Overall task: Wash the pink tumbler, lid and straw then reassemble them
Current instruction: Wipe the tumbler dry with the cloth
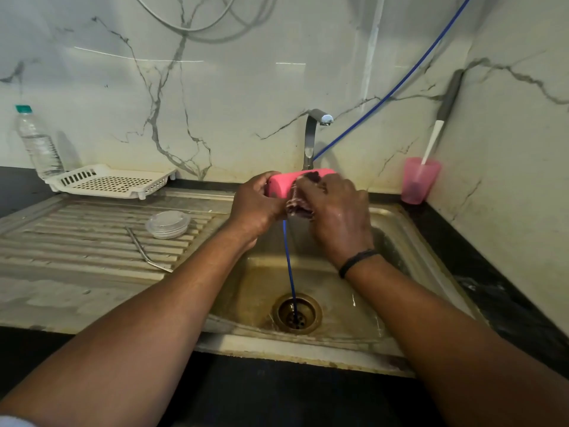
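Observation:
The pink tumbler (281, 184) lies sideways above the sink basin (385, 241), in front of the tap (312, 134). My left hand (254, 204) grips its base end. My right hand (335, 211) holds a dark, wet scrubbing cloth (300, 204) pressed around the tumbler's side. The clear round lid (168, 224) rests on the ribbed draining board (77, 241) to the left. A bent metal straw (144, 249) lies beside the lid, nearer to me.
A white perforated rack (110, 180) and a water bottle (38, 143) stand at the back left. A pink cup with a white brush (419, 180) sits in the right corner. A blue hose (291, 272) runs down into the drain (296, 314).

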